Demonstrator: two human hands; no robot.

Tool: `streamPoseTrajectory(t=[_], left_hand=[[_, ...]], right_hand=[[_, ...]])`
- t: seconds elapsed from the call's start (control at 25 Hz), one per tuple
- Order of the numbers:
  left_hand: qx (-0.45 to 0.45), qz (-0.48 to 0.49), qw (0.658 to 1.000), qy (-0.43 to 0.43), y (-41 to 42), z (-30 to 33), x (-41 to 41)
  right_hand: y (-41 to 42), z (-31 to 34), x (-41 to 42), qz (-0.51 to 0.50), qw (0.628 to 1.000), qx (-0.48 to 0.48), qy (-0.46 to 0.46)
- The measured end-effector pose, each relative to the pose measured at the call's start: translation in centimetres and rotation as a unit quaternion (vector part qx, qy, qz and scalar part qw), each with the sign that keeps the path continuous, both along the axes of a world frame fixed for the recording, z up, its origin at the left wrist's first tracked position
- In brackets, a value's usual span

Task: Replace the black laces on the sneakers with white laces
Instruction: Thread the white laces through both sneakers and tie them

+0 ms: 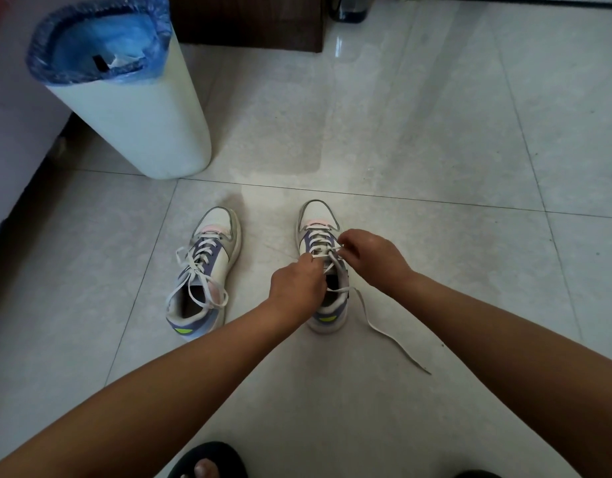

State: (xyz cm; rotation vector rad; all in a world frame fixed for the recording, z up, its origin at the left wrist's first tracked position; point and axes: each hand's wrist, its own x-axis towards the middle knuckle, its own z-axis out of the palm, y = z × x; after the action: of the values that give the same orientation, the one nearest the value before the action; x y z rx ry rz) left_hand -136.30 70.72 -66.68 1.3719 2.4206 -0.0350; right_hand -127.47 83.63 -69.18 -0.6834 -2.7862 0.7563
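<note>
Glossy tile floor (435,132); left hand (296,282), right hand (370,258) pinch flat white lace (383,331) over sneaker (320,219).

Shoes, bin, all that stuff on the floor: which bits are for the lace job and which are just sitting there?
For the job: right sneaker, its white lace, left hand and right hand pinching that lace, left sneaker already laced white.

Just there: white bin with blue liner, dark bottle, wooden furniture, black slipper.

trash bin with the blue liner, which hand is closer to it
Left. The left hand works at the right-side sneaker, on the side toward the trash bin; the right hand lies farther right.
</note>
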Motion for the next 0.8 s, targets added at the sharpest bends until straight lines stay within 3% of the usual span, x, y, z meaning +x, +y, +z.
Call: streamPoseTrajectory(t=[0.08, 0.12, 0.16, 0.24, 0.28, 0.32, 0.36, 0.44, 0.6, 0.68, 0.8], left_hand=[[0.002, -0.002, 1.0, 0.0, -0.1, 0.0, -0.1], [0.005, -0.004, 1.0, 0.001, -0.1, 0.1, 0.0], [0.008, -0.008, 1.0, 0.004, -0.2, 0.1, 0.0], [0.012, -0.011, 1.0, 0.007, -0.3, 0.0, 0.0], [0.012, -0.01, 1.0, 0.007, -0.3, 0.0, 0.0], [0.011, -0.008, 1.0, 0.006, -0.4, 0.0, 0.1], [0.01, -0.007, 1.0, 0.005, -0.3, 0.0, 0.1], [0.009, -0.006, 1.0, 0.002, -0.3, 0.1, 0.2], [0.003, 0.004, 1.0, -0.01, -0.4, 0.4, 0.3], [0.005, 0.002, 1.0, -0.011, -0.6, 0.6, 0.4], [0.003, 0.002, 1.0, -0.01, -0.7, 0.6, 0.4]], right_hand=[[0.0, 0.1, -0.3, -0.027, 0.999, -0.019, 0.029], [-0.1, 0.4, -0.7, -0.09, 0.99, -0.106, 0.034], [0.0, 0.9, -1.1, -0.173, 0.952, -0.249, 0.05], [-0.1, 1.7, -1.8, -0.295, 0.77, -0.558, 0.091], [-0.2, 1.8, -2.0, -0.316, 0.696, -0.639, 0.09], [-0.2, 1.7, -2.0, -0.321, 0.665, -0.67, 0.075], [-0.3, 1.5, -2.0, -0.319, 0.661, -0.677, 0.055], [-0.5, 1.4, -1.9, -0.316, 0.685, -0.655, 0.029], [0.0, 1.8, -0.8, -0.234, 0.799, -0.554, 0.009], [0.1, 1.8, -0.3, -0.205, 0.837, -0.507, -0.018], [-0.1, 1.6, -0.3, -0.236, 0.849, -0.473, -0.028]])
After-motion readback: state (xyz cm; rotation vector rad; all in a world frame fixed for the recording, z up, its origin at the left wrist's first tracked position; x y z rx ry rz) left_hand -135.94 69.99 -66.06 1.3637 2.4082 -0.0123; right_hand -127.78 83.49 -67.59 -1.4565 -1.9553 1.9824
